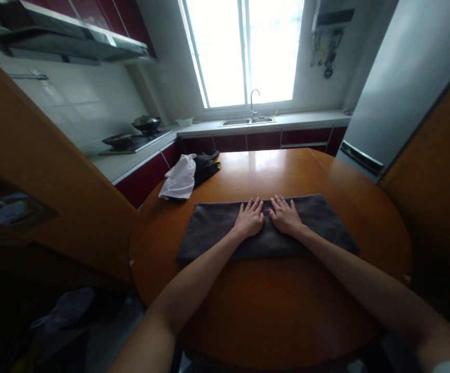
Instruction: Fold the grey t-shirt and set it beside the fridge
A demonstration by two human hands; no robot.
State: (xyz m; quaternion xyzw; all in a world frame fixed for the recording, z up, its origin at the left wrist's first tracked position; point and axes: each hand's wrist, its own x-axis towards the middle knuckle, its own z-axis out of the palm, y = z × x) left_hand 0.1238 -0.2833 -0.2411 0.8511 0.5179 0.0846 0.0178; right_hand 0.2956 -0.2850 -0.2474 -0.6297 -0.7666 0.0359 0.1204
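Note:
A dark grey folded cloth (213, 233) lies flat on the round wooden table (271, 305), its long side running left to right. My left hand (250, 218) rests palm down near the middle of the cloth, fingers spread toward its far edge. Beside it, a small gap away, my right hand (285, 215) also lies flat on the cloth with its fingers apart. Neither hand grips anything. The parts of the cloth beneath both palms are hidden.
White clothing (180, 176) and black clothing (205, 168) lie crumpled at the table's far left edge. Beyond stand a counter with a sink (236, 122), a stove (131, 143) with pans, and a fridge (407, 77) at right. A wooden panel (54, 155) rises at left.

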